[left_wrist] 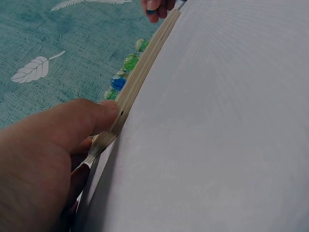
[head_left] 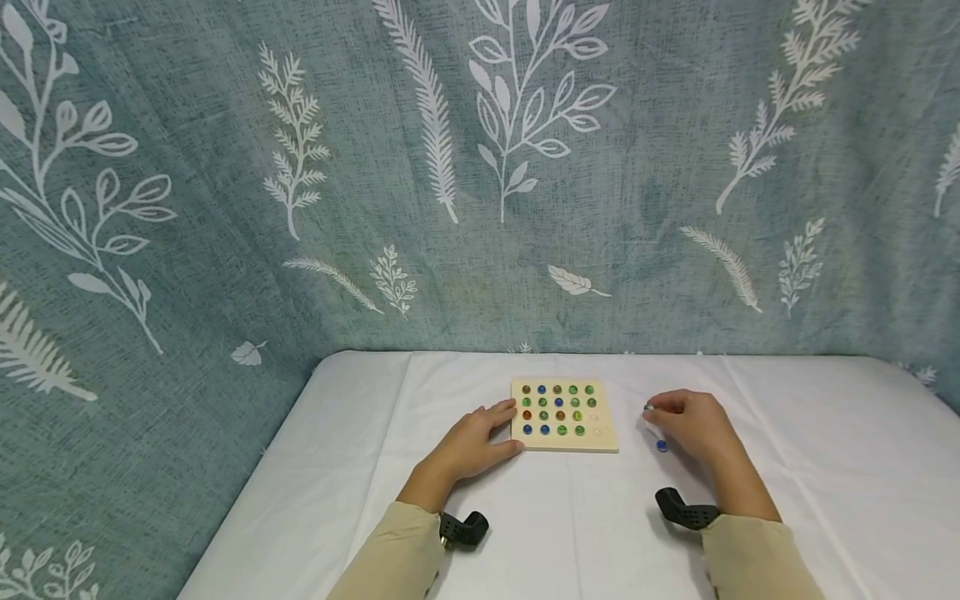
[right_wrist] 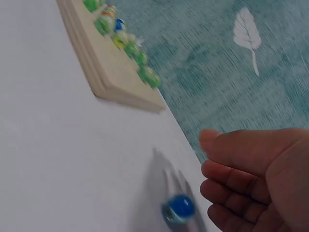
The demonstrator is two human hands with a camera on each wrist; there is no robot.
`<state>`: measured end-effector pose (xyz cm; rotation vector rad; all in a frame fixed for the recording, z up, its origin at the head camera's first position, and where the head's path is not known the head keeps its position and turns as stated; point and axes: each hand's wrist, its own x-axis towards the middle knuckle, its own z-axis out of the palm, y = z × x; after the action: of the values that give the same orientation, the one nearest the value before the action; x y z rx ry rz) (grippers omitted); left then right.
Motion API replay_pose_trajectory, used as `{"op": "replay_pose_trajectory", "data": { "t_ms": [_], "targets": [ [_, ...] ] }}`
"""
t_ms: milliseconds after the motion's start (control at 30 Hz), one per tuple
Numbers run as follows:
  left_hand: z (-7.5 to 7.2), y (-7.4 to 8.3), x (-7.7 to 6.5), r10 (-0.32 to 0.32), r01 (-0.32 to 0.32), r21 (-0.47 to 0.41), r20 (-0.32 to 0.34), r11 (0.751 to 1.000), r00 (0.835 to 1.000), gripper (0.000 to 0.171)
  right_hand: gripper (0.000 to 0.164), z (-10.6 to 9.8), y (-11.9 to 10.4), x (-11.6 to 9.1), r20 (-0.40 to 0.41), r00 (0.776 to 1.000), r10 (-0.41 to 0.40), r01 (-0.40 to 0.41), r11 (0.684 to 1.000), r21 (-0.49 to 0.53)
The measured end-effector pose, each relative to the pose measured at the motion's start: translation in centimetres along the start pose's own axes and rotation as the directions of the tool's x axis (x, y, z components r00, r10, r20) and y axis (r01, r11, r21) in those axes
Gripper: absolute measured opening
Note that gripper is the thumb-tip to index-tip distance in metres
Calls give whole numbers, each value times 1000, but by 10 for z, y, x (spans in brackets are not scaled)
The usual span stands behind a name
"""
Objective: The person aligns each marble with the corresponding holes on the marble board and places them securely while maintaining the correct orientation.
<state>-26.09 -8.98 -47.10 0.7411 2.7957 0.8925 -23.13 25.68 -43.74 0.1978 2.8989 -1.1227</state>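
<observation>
A pale wooden board bears rows of green, blue and amber glass marbles. Two hollows at the right end of its nearer rows hold no marble. My left hand rests against the board's left side, fingers along the left edge and thumb on the front edge by the corner. To the right of the board, my right hand pinches a small marble between thumb and fingertips, above the cloth. A blue marble lies on the cloth just below that hand, also seen in the right wrist view.
A white cloth covers the table, with light creases. Behind it and to the left hangs a blue-green curtain with white leaf prints. Each wrist wears a black camera mount near the beige sleeve.
</observation>
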Motion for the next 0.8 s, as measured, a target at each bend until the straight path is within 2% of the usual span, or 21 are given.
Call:
{"op": "replay_pose_trajectory", "data": {
  "t_ms": [167,433,567,800],
  "targets": [
    [-1,0,0,-8,8,-8,2,1000,1000,66,42,15,-16,1,0,1000,-31,31,999,22],
    [-1,0,-1,-11,11,1,7,1000,1000,65,33,41,-36,3,-27,997,-78,79,996,29],
    [0,0,0,-19,19,1,14,1000,1000,65,30,50,-39,6,-42,995,-90,91,996,24],
    [-1,0,1,-21,21,5,10,1000,1000,64,26,57,-40,9,-57,981,-183,182,983,-27]
  ]
}}
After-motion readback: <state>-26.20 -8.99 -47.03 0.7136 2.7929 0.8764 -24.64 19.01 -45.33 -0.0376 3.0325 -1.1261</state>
